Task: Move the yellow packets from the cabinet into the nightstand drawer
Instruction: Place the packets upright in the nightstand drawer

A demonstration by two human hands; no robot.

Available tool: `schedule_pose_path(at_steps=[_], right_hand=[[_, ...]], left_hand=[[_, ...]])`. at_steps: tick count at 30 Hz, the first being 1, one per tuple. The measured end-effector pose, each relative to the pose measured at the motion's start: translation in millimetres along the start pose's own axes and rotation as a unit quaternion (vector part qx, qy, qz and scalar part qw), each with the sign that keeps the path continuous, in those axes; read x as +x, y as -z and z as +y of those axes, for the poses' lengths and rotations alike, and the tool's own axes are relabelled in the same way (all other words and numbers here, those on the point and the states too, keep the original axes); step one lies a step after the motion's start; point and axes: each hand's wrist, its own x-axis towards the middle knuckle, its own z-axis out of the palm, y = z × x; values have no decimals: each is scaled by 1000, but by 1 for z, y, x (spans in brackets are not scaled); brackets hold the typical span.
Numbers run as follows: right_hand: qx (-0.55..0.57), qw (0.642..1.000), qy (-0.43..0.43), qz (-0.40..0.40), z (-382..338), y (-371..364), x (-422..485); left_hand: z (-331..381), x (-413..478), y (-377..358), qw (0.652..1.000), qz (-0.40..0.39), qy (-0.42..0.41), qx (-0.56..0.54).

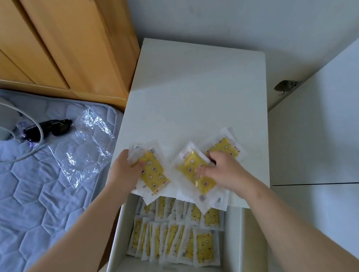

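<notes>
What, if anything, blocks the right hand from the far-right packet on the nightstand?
Nothing visible, so probably yes: the right hand rests on the middle packet, beside the far-right packet, uncovered on the nightstand top.

Pale grey wall (207, 15); wooden panelling (48, 38) left; quilted lavender mattress (28, 190) below.

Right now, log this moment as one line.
stage: gathering on nightstand | left hand: grips left stack | right hand: pinches right pile | drawer: open, holds packets
</notes>
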Motion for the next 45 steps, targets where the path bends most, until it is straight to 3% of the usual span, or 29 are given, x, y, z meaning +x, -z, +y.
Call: schedule_pose_path(at_steps=[2,7,13,16,20,25,31,38,45], right_hand=[[-43,998,-22,-43,11,-18,-11],[-289,953,-20,85,28,-38,-7],[-333,934,-1,133,27,-44,-7],[-280,942,-6,185,30,-54,-10],[-31,971,-16,235,39,-72,-31],[215,950,-63,218,70,-110,-62],[323,919,-106,201,132,-153,-76],[457,853,-128,219,186,-202,-62],[469,850,-46,235,183,-190,13]], left_hand=[[-3,-9,1,1000,-19,8,8],[-12,-25,2,999,-39,21,27],[-33,-28,2,997,-39,18,57],[-46,-34,-3,998,-37,16,47],[-64,-46,-5,999,-28,7,15],[-91,-64,-11,998,-65,-5,-22],[-143,-88,-44,998,-62,7,-19],[-185,-77,-75,998,-55,-5,-3],[-178,-22,-87,995,-58,-79,-12]])
